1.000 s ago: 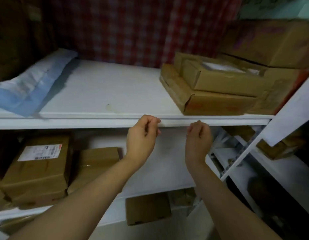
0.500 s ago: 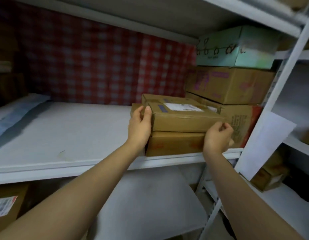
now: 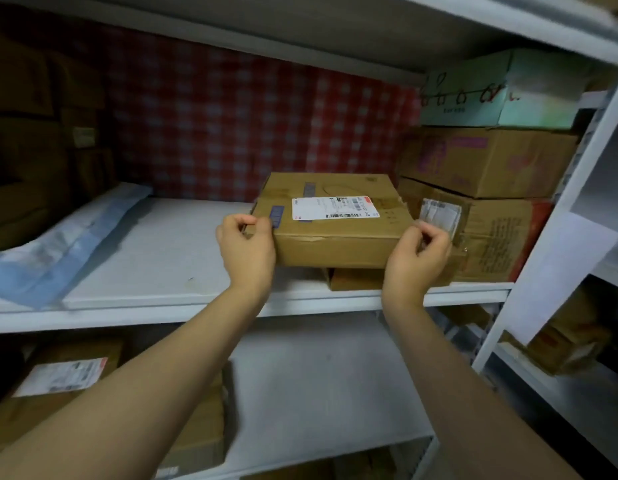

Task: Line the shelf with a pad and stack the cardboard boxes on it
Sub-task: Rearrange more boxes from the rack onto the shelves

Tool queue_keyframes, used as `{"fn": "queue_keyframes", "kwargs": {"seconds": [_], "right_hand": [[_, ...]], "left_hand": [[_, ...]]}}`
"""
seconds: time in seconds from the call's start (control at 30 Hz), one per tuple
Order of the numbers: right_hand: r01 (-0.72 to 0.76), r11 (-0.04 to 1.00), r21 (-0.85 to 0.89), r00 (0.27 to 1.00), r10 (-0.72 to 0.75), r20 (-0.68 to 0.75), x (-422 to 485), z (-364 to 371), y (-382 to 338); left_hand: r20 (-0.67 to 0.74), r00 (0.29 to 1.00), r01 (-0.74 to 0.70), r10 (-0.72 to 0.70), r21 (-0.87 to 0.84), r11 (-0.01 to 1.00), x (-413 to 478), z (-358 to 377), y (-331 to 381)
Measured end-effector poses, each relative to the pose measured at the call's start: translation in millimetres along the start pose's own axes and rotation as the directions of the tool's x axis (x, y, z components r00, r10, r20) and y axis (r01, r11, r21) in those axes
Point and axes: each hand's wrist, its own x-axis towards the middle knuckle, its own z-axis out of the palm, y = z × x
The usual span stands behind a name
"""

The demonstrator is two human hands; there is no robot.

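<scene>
- Labelled box (image 3: 335, 249): brown cardboard, with a white shipping label and two blue tape strips on top. It is held at both near corners.
- Left hand (image 3: 246, 249): the fingers are curled round the box's left near corner, with the thumb laid on its top edge.
- Right hand (image 3: 416, 258): the fingers are curled tight at the box's right near corner and the corner is gripped. The fingertips are partly hidden behind the knuckles.
- Lower box (image 3: 356, 279): directly under the labelled box, with only a strip of its front shown; the rest is covered. It cannot be told whether the labelled box rests on it or is held just clear.
- White pad (image 3: 155, 258): laid flat on the shelf (image 3: 127, 320), left of and beneath the labelled box. Its right end is hidden by the boxes.
- Label print: too blurred to be read.
- Right of the labelled box, a stack is seen: a creased brown box (image 3: 498, 240) at the bottom with a clear pouch on its face, a purple-printed box (image 3: 487, 161) above it, and a teal box (image 3: 501, 95) on top. The stack's right side is cut off by the white upright (image 3: 560, 209), on which a paper sheet (image 3: 560, 271) is hung.
- Far left of the labelled box, a blue and white plastic bag (image 3: 58, 251) is slumped over the pad's end. The dark boxes (image 3: 30, 150) behind it are barely made out.
- Behind the labelled box, a red checked cloth (image 3: 248, 126) is hung.
- Below the labelled box, more cartons (image 3: 65, 375) are partly blocked by the forearms.
</scene>
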Motion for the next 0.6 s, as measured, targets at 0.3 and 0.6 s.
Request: {"fn": "queue_keyframes", "kwargs": {"seconds": [0.3,0.6], "right_hand": [[-0.123,0.992,0.017,0.979,0.118,0.168,-116,-15,-7],[-0.673,0.695,-0.252,0.604,0.713,0.355,-201,-42,58]], "left_hand": [[-0.015,0.998,0.063,-0.067,-0.187,0.980,-41,-129,-22],[0.091,0.952,0.303,-0.292,-0.144,0.942,-81,-208,-88]]}}
